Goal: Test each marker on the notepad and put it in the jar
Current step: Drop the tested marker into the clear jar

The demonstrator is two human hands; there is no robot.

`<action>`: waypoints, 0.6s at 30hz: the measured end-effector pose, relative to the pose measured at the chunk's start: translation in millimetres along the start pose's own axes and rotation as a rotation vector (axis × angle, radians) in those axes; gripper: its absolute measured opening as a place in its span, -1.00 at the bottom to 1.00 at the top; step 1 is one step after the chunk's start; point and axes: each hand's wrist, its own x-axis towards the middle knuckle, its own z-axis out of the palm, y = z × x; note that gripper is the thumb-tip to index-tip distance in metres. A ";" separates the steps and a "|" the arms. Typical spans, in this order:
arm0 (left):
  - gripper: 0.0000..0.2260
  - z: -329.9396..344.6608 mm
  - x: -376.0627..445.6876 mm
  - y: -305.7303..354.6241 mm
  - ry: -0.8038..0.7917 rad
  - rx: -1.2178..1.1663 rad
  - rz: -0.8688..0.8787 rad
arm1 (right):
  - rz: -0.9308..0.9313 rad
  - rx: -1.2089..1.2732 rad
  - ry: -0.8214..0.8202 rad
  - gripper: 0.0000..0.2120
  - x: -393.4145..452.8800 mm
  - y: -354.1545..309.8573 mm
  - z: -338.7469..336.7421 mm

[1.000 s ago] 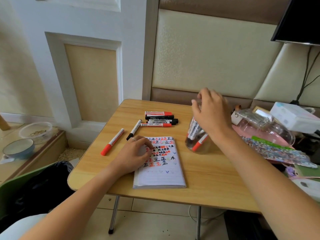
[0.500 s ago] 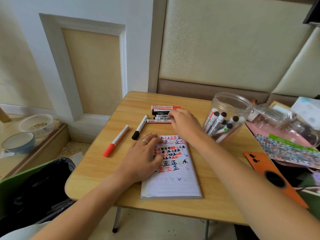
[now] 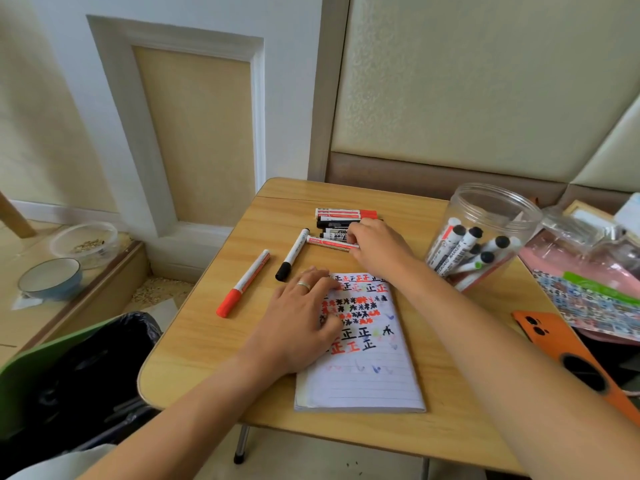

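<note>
Right hand (image 3: 377,247) has reached markers (image 3: 332,233) beside jar (image 3: 485,233).

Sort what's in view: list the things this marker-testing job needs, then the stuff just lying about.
For the job:
notepad
jar
stack of markers
loose black-capped marker
loose red-capped marker

Just lying about:
orange phone
blue bowl
clear container
sticker sheet

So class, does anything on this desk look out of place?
Two slim markers, a red-capped one and a black-capped one, lie slanted apart from the tidy marker stack. Nothing spilled or damaged.
</note>
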 end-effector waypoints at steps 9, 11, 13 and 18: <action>-0.52 0.1 -3.9 -0.2 0.103 0.029 0.066 | -0.018 0.218 0.166 -0.94 -43.0 -8.1 -28.1; -0.55 0.1 -6.1 1.2 0.148 0.048 0.102 | -0.009 0.470 0.185 -0.94 -68.2 -14.3 -38.5; -0.57 -1.1 -8.6 3.7 0.187 0.045 0.124 | 0.029 0.726 0.118 -0.94 -94.2 -18.4 -42.9; -0.67 -6.5 -13.5 10.2 0.216 0.040 0.232 | 0.138 1.266 0.031 -0.78 -136.2 -28.2 -35.6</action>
